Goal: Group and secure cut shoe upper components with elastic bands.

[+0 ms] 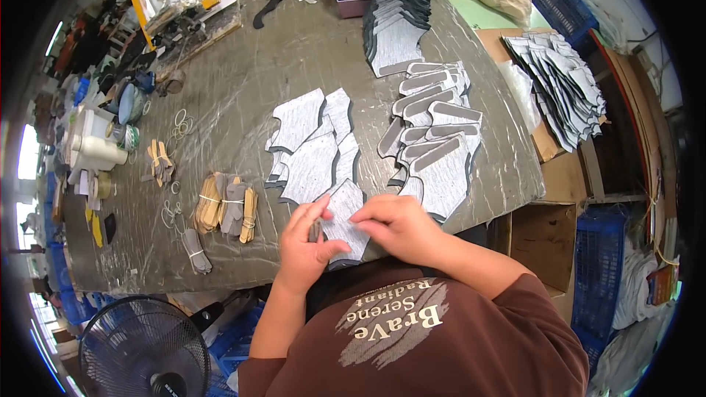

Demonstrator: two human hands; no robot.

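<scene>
At the near edge of the tabletop (309, 51), both hands work on one grey fabric piece (346, 213), a flat cut shape with a dark border that lies on the tabletop right at that edge. The left hand (309, 246) is curled, its thumb and fingers pinched onto the piece's left side, with something small and dark between the fingertips that is too small to make out. The right hand (397, 224) lies over the piece's right side, fingers bent and pressing down on it, thumb tucked toward the left hand; the two hands nearly touch.

Just beyond the hands, toward the middle of the tabletop, a loose spread of the same grey cut pieces (312, 147) overlaps in a fan. To its right, nearer the right edge, a row of smaller grey pieces with white rims (434, 121) is stacked in overlapping steps, and behind that, toward the far edge, stands a taller stack of dark-edged pieces (397, 22).

Toward the left of the near edge lie bundles of tan and grey strips (224, 209) held by rubber bands, with another small bundle (195, 250) closer to the edge and loose rubber bands (180, 125) scattered farther back. A white bottle (99, 151) lies on its side near the left edge among clutter.

Off the tabletop, a heap of grey pieces (562, 84) rests on cardboard to the right, a blue crate (599, 272) stands below it, and a black fan (143, 349) stands under the near left corner.
</scene>
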